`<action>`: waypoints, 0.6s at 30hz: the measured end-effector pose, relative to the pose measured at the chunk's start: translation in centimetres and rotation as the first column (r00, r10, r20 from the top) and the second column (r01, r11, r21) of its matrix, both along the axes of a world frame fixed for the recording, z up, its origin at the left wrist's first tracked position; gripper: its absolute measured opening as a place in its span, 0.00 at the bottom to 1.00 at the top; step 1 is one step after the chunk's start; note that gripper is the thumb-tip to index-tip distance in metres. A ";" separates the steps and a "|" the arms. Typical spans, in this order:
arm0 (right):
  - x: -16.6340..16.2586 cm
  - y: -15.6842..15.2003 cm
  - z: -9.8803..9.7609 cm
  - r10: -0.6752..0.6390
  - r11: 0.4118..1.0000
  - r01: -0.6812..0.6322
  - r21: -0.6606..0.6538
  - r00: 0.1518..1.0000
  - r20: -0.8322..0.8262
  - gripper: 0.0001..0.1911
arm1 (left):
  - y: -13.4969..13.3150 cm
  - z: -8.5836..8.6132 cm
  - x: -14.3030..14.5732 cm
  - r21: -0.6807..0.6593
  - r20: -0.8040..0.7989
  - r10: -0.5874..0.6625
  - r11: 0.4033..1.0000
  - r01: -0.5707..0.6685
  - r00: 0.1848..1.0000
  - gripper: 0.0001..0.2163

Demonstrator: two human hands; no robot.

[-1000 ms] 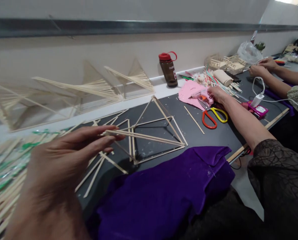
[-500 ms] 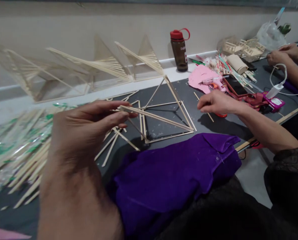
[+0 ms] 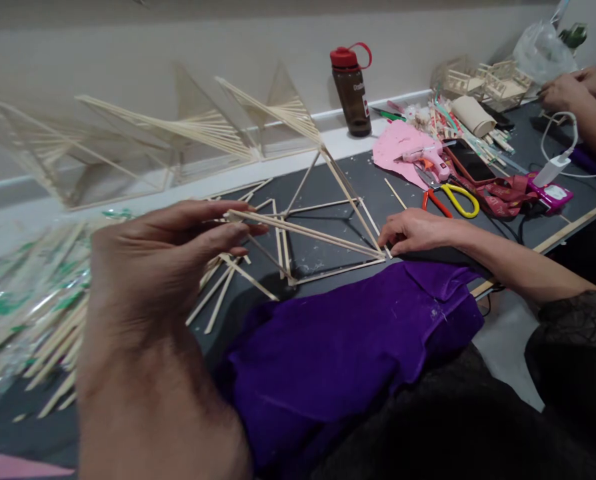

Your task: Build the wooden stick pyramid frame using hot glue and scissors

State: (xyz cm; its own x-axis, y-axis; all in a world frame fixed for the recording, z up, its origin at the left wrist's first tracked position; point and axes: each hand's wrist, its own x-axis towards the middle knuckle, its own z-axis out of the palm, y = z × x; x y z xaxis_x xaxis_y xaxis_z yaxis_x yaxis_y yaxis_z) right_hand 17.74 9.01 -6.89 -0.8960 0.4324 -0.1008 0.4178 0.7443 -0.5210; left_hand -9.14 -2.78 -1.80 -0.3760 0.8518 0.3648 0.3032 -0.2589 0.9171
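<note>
My left hand [image 3: 178,253] pinches the raised ends of a pair of thin wooden sticks [image 3: 308,230] between thumb and fingers. These sticks slope down to the right, meeting the near right corner of a wooden stick frame [image 3: 338,273] on the dark table. My right hand [image 3: 415,230] is at that corner, fingers curled together and fingertips at the stick ends; what they grip, if anything, is hidden. Fan-like twisted stick structures [image 3: 213,133] stand behind, along the wall. Loose sticks [image 3: 223,293] lie below my left hand.
Wrapped chopsticks [image 3: 43,300] cover the left side. Purple cloth [image 3: 348,347] lies at the front. To the right are yellow-and-red-handled scissors [image 3: 458,200], a pink glue gun [image 3: 438,160], a phone [image 3: 468,160] and a power adapter [image 3: 551,170]. A bottle [image 3: 352,100] stands behind; another person's hands [image 3: 573,93] work far right.
My right hand has moved left and toward me, from beside the glue gun to the frame's corner, uncovering the scissors. My left hand keeps its pinch on the sticks. The view shifted slightly.
</note>
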 end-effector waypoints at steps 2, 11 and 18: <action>-0.1 0.2 -0.2 -0.001 1.000 0.001 -0.001 1.000 -0.012 0.13 | 0.0 0.1 0.2 0.007 0.001 0.010 1.000 -0.010 1.000 0.10; -0.4 0.2 -0.5 -0.016 0.998 0.017 0.056 1.000 -0.010 0.12 | 0.1 0.0 0.0 0.005 0.010 0.008 1.000 -0.008 1.000 0.10; -0.6 0.4 -0.9 -0.019 0.995 0.021 0.097 1.000 -0.021 0.11 | 0.1 -0.3 -0.4 -0.013 0.006 0.019 1.000 -0.019 1.000 0.11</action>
